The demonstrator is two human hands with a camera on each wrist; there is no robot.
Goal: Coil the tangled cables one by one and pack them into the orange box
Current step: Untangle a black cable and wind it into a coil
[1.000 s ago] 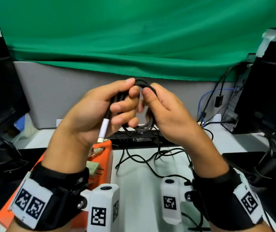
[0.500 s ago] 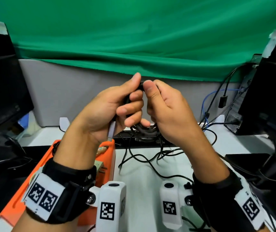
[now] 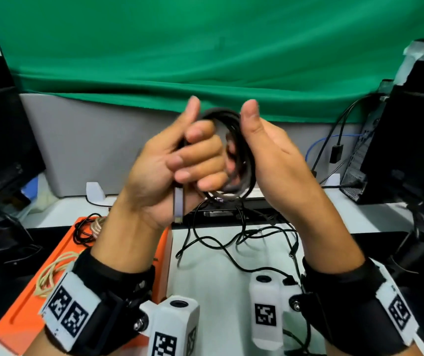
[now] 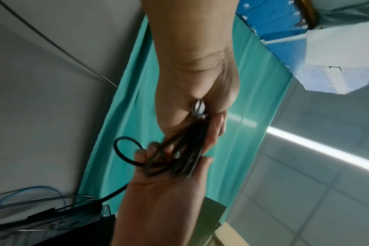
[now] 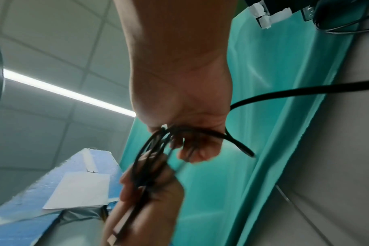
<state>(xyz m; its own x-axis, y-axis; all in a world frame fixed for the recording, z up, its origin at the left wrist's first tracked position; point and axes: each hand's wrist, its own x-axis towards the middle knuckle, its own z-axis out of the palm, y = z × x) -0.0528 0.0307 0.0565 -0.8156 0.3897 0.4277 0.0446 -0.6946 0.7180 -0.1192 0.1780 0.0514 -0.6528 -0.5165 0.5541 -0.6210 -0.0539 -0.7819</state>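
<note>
Up in front of the green cloth [image 3: 205,47], the left hand [image 3: 170,165] had its fingers curled tight round one side of a black cable coil [image 3: 241,150], thumb sticking up. A silver plug [image 3: 179,205] hung down from that fist. Beside it, the right hand [image 3: 270,150] cupped the other side of the coil, and its fingers were hidden behind the loops. Below the hands, more black cables [image 3: 231,242] lay tangled on the white worktop [image 3: 221,283]. Just left of them sat the orange box [image 3: 26,301], with 1 thin black cable [image 3: 82,232] and a beige cord [image 3: 51,276] inside.
</note>
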